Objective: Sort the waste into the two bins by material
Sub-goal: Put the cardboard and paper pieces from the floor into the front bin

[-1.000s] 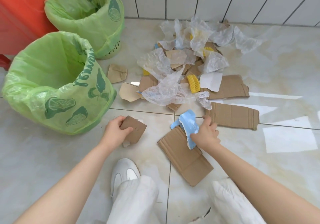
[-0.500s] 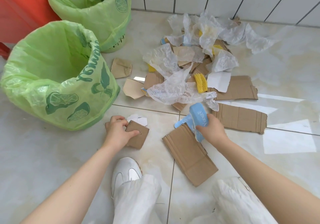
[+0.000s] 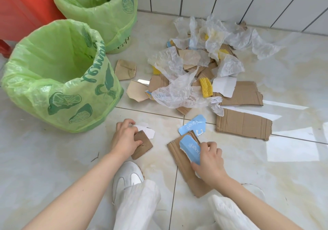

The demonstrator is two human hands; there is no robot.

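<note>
1. Waste pile (image 3: 204, 69) lies on the tiled floor (image 3: 292, 158) near the far wall: crumpled clear plastic, torn cardboard, yellow foam netting.
2. Two bins lined with green bags stand at the left, near bin (image 3: 55, 73) in front of far bin (image 3: 99, 11) (both open).
3. Left hand (image 3: 125, 139) is closed on a small brown cardboard piece (image 3: 142, 146), white scrap beside it.
4. Right hand (image 3: 207, 160) grips a blue torn card (image 3: 190, 149) above a cardboard sheet (image 3: 184, 167) lying flat on the floor.

Tiled floor (image 3: 53, 167); 2 lined bins (image 3: 58, 80), cardboard scraps (image 3: 243, 124), plastic film (image 3: 179, 94)
</note>
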